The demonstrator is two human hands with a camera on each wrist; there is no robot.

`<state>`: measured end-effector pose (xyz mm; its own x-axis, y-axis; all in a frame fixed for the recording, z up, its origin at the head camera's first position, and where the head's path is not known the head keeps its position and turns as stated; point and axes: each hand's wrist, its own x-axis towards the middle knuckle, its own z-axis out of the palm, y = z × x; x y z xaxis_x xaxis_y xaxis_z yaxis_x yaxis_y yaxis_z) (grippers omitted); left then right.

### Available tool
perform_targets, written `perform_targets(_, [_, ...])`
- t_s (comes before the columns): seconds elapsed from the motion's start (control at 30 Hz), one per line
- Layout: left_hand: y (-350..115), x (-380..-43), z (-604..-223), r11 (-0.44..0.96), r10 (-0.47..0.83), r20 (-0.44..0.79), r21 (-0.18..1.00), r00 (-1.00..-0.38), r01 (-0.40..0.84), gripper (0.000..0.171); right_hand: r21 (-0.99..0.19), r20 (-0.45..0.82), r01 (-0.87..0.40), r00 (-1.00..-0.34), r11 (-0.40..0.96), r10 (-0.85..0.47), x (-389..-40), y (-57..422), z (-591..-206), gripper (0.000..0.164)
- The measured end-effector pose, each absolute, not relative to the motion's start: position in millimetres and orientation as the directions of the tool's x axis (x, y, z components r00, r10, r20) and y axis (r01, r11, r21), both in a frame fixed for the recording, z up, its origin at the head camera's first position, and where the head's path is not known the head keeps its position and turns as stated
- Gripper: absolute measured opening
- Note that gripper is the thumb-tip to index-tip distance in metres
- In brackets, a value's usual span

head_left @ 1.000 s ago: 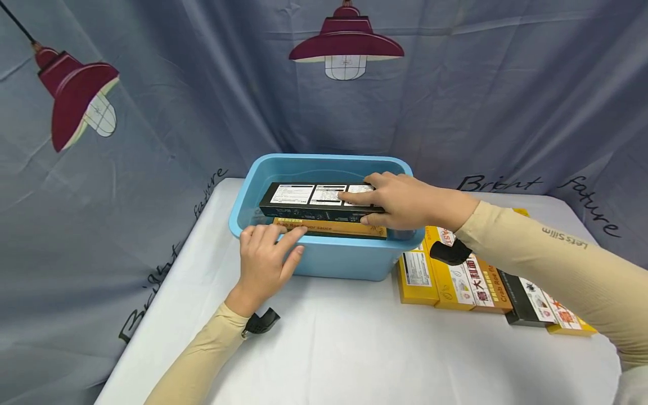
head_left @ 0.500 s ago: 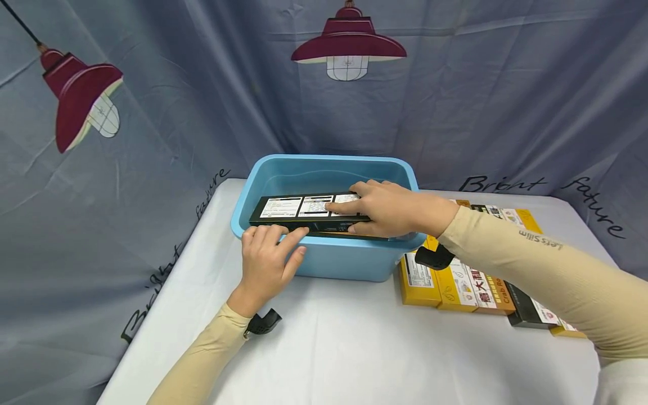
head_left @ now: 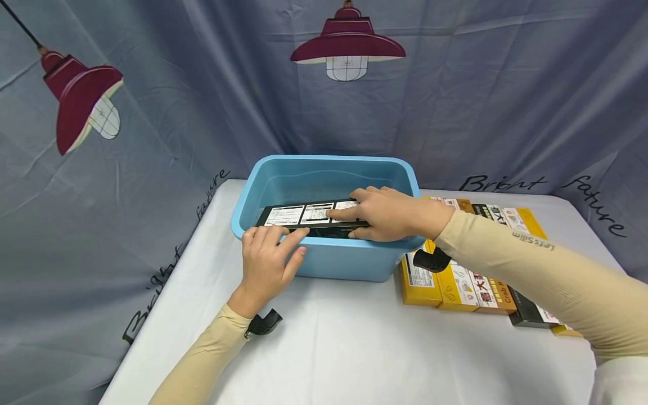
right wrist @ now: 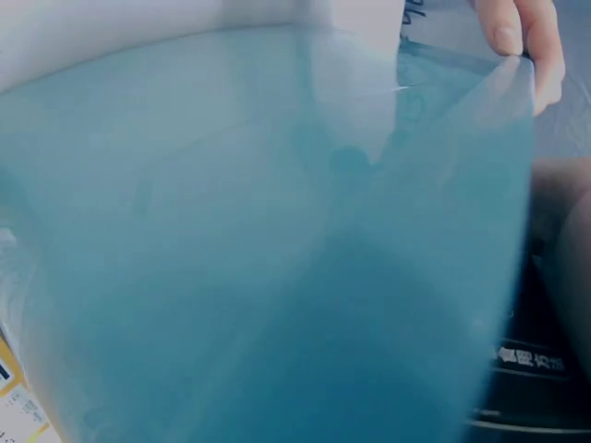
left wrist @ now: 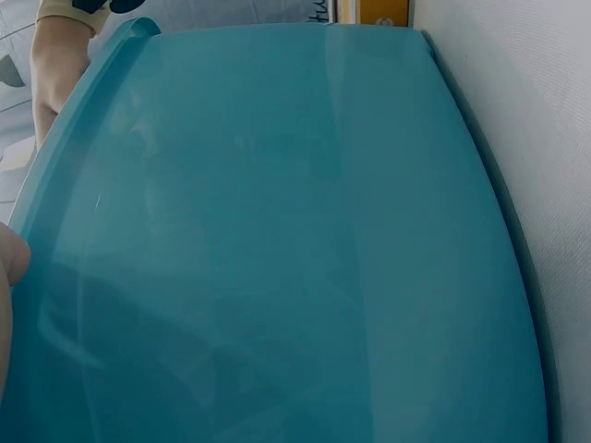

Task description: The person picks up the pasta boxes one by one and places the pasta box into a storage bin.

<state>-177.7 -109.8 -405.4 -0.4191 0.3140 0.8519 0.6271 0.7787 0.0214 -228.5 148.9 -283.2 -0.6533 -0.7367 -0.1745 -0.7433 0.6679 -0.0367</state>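
Observation:
My right hand (head_left: 387, 214) grips a long black pasta box (head_left: 283, 216) inside the blue plastic bin (head_left: 324, 259). Its thumb lies on the near side and its index finger on the white-labelled top. The box sits low against the bin's near wall, its left end slightly nearer me. My left hand (head_left: 265, 264) holds the bin's near rim at the left, fingers over the edge and thumb outside. In the right wrist view, the left hand (right wrist: 531, 46) pinches the rim, and part of the black box shows beyond the wall. Contents beneath the box are hidden.
Several yellow, orange and black boxes (head_left: 455, 287) lie side by side right of the bin, partly under my right forearm. A white cloth covers the table (head_left: 354, 349). Behind it hangs a grey-blue curtain (head_left: 455, 112) with printed lamps.
My right hand has brought the black box down and toward the bin's near wall. The orange crab roe sauce box seen there earlier is now covered. My left hand stays on the rim.

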Motion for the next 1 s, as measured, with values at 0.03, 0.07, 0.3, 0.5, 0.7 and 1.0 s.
perform_targets(0.03, [-109.8,-177.8,-405.4,0.779,0.314,0.852,0.02,-0.418,0.627,0.042,-0.037,-0.177,-0.743,-0.653,0.668,-0.736,-229.1,148.7,-284.4,0.059])
perform_targets(0.07, [-109.7,-177.9,-405.5,0.778,0.315,0.852,0.02,-0.417,0.628,0.042,-0.037,-0.181,-0.742,-0.654,0.669,-0.735,-229.6,148.5,-285.4,0.059])
perform_targets(0.3, [-109.3,-178.6,-406.4,0.777,0.312,0.858,0.017,-0.408,0.629,0.041,-0.034,-0.212,-0.736,-0.656,0.676,-0.724,-231.1,146.3,-288.1,0.058])
perform_targets(0.5, [-109.4,-179.0,-405.7,0.776,0.312,0.861,0.013,-0.402,0.631,0.042,-0.051,-0.238,-0.734,-0.649,0.677,-0.722,-233.6,143.4,-288.5,0.057])
perform_targets(0.7, [-108.8,-178.3,-406.3,0.775,0.311,0.86,0.017,-0.404,0.632,0.042,-0.066,-0.268,-0.73,-0.644,0.68,-0.717,-234.6,141.1,-287.9,0.057])
perform_targets(1.0, [-107.1,-179.2,-407.1,0.77,0.303,0.869,0.018,-0.391,0.638,0.04,-0.099,-0.273,-0.708,-0.656,0.699,-0.703,-239.4,135.6,-291.7,0.056])
